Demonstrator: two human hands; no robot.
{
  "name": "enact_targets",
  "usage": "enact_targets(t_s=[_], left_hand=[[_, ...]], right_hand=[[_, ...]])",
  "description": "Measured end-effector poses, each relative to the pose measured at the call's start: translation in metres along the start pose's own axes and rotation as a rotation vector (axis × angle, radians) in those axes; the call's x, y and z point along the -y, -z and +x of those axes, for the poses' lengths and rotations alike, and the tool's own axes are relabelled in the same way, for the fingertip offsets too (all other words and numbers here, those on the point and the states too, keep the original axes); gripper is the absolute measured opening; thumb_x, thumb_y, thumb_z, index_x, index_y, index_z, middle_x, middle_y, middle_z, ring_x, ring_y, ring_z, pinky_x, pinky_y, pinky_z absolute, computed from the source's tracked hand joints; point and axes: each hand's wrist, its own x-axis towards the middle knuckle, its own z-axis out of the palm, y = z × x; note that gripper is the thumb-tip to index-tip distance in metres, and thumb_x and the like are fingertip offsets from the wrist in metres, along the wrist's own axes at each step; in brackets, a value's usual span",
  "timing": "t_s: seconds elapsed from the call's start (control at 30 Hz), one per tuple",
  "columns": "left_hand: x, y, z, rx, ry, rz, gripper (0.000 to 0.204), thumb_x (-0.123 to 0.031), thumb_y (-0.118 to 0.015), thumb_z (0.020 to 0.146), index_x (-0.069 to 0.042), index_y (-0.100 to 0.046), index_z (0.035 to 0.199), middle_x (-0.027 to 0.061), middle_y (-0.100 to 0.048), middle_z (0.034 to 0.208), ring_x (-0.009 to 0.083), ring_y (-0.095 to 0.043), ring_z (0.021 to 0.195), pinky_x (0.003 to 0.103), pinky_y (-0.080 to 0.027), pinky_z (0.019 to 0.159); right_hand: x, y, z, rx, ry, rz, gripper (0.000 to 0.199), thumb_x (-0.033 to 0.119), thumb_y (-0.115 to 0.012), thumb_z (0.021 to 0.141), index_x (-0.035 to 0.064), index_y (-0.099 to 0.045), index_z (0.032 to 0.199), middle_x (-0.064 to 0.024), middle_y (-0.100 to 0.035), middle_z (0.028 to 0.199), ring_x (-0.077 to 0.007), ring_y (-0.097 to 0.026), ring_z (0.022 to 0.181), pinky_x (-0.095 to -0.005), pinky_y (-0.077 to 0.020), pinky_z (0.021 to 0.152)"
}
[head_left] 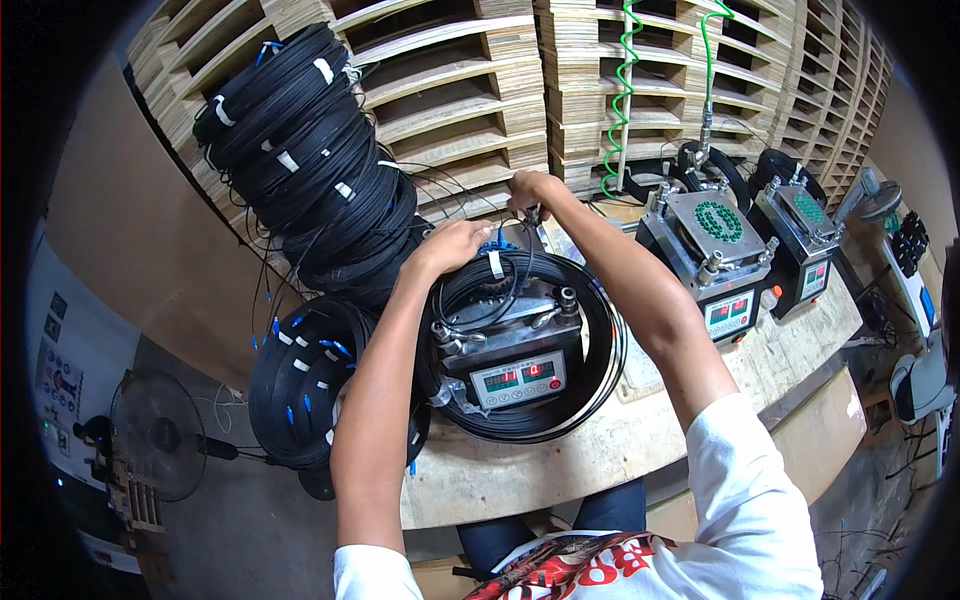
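A large black cable coil (612, 350) lies around a metal bench machine (510, 335) with a lit red display. Blue connectors (497, 241) sit in a row at the machine's far side, by a white tag on the coil. My left hand (455, 246) rests beside them, its fingers stretched out toward the row and its fingertips partly hidden. Just beyond, my right hand (530, 192) is closed with its fingers bent down in a pinch. Something small and dark is under those fingers, too hidden to name. Thin black cable loops run close to both hands.
A tall stack of tied black cable coils (300, 150) leans at the far left, with more coils (290, 390) nearer. Two similar machines (715, 235) stand right on the wooden bench (560, 475). Pallets (450, 110) rise behind; a fan (160, 435) stands left.
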Motion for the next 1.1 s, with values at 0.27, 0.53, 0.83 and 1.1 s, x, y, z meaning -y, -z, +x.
enact_targets(t_s=[0.27, 0.53, 0.83, 1.1], left_hand=[[0.008, 0.002, 0.018, 0.109, 0.060, 0.004, 0.051, -0.046, -0.040, 0.105, -0.006, -0.065, 0.125, 0.0195, -0.067, 0.125, 0.0349, -0.061, 0.118, 0.039, -0.044, 0.104], [0.013, 0.007, 0.020, 0.174, 0.104, -0.250, 0.048, -0.042, -0.048, 0.105, -0.006, -0.063, 0.133, 0.0159, -0.067, 0.129, 0.0229, -0.061, 0.117, 0.032, -0.043, 0.103], [0.021, 0.006, 0.021, 0.166, 0.072, -0.203, 0.044, -0.033, -0.049, 0.102, -0.001, -0.065, 0.126, 0.0147, -0.061, 0.137, 0.0267, -0.059, 0.124, 0.032, -0.043, 0.107], [0.011, -0.004, 0.034, 0.092, 0.049, -0.141, 0.038, -0.029, -0.052, 0.099, 0.001, -0.070, 0.117, 0.0162, -0.068, 0.126, 0.0302, -0.066, 0.113, 0.035, -0.048, 0.100]], right_hand=[[-0.077, -0.037, -0.016, -0.087, -0.038, 1.230, 0.021, 0.011, -0.055, 0.096, -0.0077, -0.055, 0.105, -0.0198, -0.068, 0.084, -0.0281, -0.071, 0.064, -0.0395, -0.0640, 0.062], [-0.085, -0.045, -0.039, -0.006, 0.401, 1.343, 0.034, -0.002, -0.058, 0.094, -0.0041, -0.054, 0.128, -0.0072, -0.061, 0.095, -0.0171, -0.067, 0.086, -0.0269, -0.0572, 0.080], [-0.083, -0.048, -0.041, 0.150, 0.333, 1.270, 0.026, 0.032, -0.063, 0.100, 0.0066, -0.060, 0.105, 0.0047, -0.051, 0.078, -0.0058, -0.044, 0.069, -0.0212, -0.0359, 0.061], [-0.074, -0.047, -0.026, -0.129, 0.007, 0.920, 0.041, 0.053, -0.067, 0.090, 0.0120, -0.063, 0.092, 0.0050, -0.048, 0.064, -0.0082, -0.048, 0.057, -0.0259, -0.0371, 0.051]])
